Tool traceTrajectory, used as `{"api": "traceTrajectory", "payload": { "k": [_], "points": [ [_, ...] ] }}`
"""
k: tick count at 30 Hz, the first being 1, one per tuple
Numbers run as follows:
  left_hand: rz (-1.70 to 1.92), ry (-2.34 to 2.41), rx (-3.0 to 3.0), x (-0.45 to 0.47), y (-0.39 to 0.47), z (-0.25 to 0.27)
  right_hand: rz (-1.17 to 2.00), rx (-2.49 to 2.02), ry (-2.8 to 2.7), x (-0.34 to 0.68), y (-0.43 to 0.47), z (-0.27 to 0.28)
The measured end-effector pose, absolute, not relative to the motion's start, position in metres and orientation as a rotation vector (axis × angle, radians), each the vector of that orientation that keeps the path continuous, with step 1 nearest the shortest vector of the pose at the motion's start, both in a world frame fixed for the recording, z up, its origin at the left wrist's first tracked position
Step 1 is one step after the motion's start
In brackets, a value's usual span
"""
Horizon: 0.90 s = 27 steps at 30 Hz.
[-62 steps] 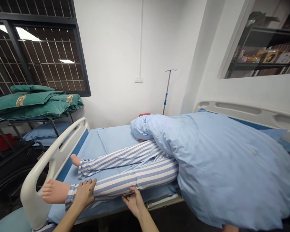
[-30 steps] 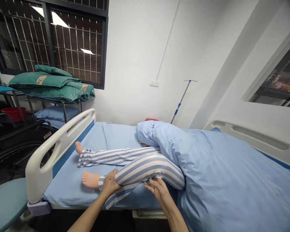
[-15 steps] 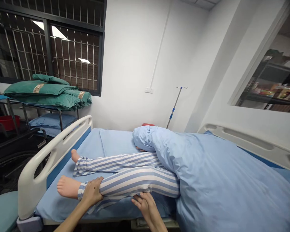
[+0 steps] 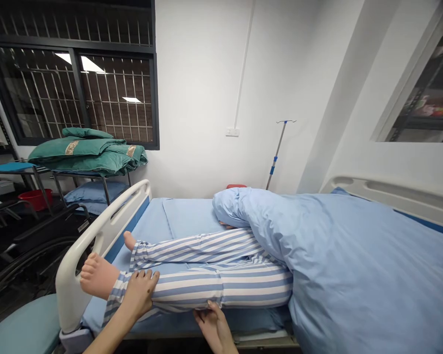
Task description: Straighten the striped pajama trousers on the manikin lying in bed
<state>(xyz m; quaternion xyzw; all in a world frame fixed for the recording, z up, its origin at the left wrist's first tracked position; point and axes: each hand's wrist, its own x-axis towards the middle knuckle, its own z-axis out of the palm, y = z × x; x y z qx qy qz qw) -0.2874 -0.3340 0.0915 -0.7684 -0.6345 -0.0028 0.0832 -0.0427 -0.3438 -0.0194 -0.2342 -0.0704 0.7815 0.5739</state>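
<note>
A figure in blue-and-white striped trousers lies on the bed, its bare feet smooth like a manikin's. My left hand (image 4: 140, 292) is wrapped over the near lower leg (image 4: 184, 290), just above the ankle. The near foot (image 4: 99, 276) sticks up beside the footboard, toes pointing up and left. At the underside of the same leg, around the knee, is my right hand (image 4: 213, 325), its thumb against the trouser cloth and its fingers partly hidden beneath. The far leg (image 4: 199, 250) rests on the sheet, with its foot (image 4: 129, 241) near the footboard.
A blue quilt (image 4: 339, 260) covers the figure's upper part. The white footboard (image 4: 68, 275) stands at the left, with a wheelchair (image 4: 40, 246) beyond it. An IV pole (image 4: 276, 152) rises behind the bed. Folded green bedding (image 4: 84, 152) lies on a rack under the window.
The near leg has turned and lifted at the foot, which now tips upward, and the knee looks straighter. Both hands stay on that leg. The camera view has shifted left.
</note>
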Motion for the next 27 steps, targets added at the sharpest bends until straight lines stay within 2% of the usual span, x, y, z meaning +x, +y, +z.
{"api": "traceTrajectory", "payload": {
  "k": [8, 19, 27],
  "points": [
    [-0.161, -2.009, -2.299, -0.293, -0.322, 0.078, 1.839, -0.518, -0.324, -0.024, -0.349, 0.008],
    [-0.703, -2.228, -2.484, -0.182, -0.280, 0.049, 1.565, -0.710, -0.824, 0.069, -0.341, 0.127],
    [-0.797, -2.248, -2.532, -0.168, -0.279, 0.016, 1.513, -0.839, -0.833, 0.067, -0.339, 0.112]
  ]
}}
